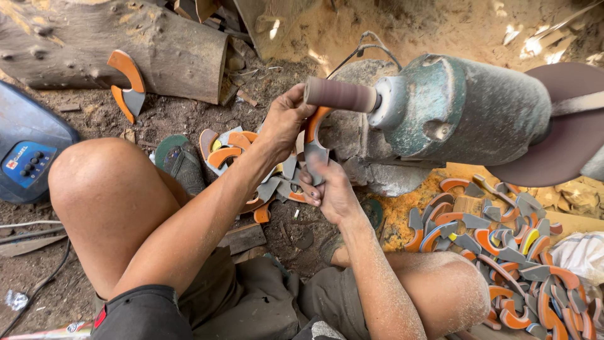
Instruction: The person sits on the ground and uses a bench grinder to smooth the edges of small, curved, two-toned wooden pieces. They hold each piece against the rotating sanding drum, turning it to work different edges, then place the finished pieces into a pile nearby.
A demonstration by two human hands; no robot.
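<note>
An orange-and-grey curved piece (pixel 313 140) was pressed against the sanding drum (pixel 340 94) of a green motor (pixel 465 110), gripped at its top by the left hand (pixel 284 119) and below by the right hand (pixel 332 192), above similar scattered pieces (pixel 509 252).

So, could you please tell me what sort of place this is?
Probably an informal outdoor workshop on bare ground: a dusty motor spins a sanding drum, both hands hold an orange-grey piece to it, and a pile of similar pieces lies by a log.
</note>
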